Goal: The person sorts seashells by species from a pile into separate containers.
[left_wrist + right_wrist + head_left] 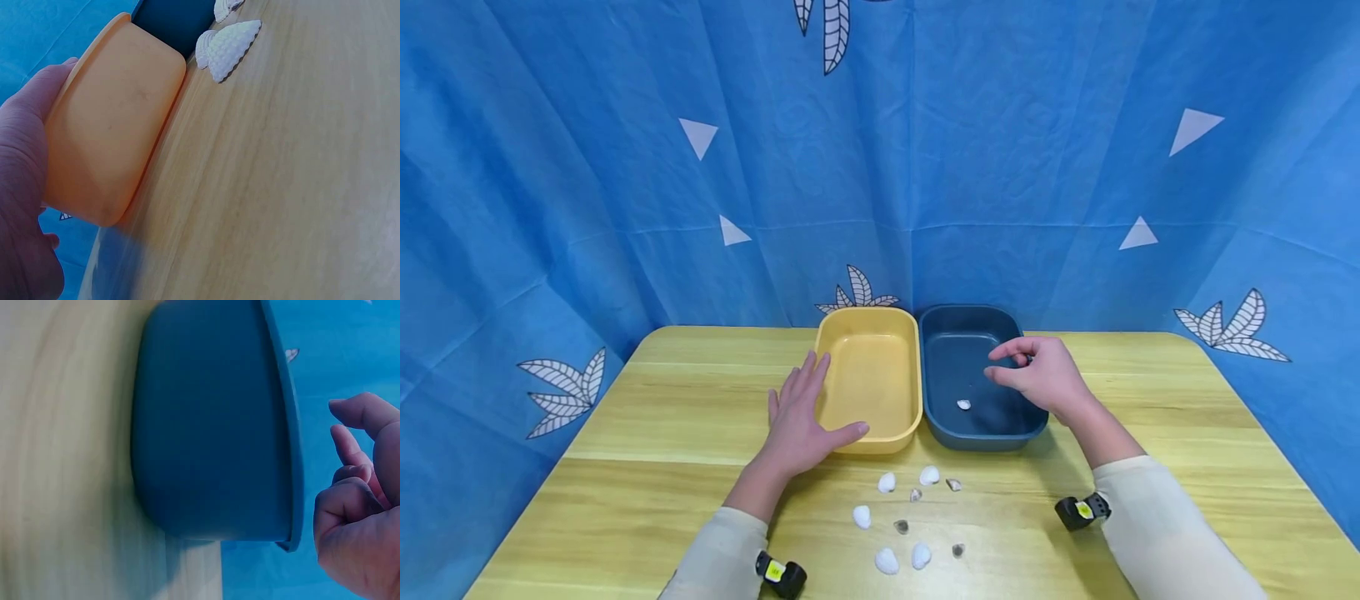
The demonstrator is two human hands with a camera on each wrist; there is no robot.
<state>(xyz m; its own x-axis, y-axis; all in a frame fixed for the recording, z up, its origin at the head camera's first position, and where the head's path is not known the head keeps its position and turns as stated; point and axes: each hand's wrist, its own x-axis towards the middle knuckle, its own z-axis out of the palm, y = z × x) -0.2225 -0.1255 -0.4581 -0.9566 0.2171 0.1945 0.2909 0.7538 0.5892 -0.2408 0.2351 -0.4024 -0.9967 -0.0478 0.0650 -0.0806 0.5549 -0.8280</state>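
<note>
My left hand (pixel 801 425) is at the near left corner of the yellow bin (pixel 868 375), its fingers spread along the left side and its thumb near the front rim. In the left wrist view the thumb lies by the rim of that bin (pixel 119 125). Over the right side of the dark blue bin (pixel 985 442), my right hand (pixel 1037 375) holds nothing, with thumb and index finger apart. A small pale shell (pixel 964 405) shows inside the blue bin's outline; whether it touches the floor I cannot tell. The right wrist view shows the right hand (pixel 362 506) beyond the rim.
Several white shells (pixel 887 561) and several small brownish shells (pixel 902 527) lie scattered on the wooden table (pixel 700 400) in front of the bins. The two bins stand side by side at the back edge. Behind them hangs a blue curtain (pixel 1000 167).
</note>
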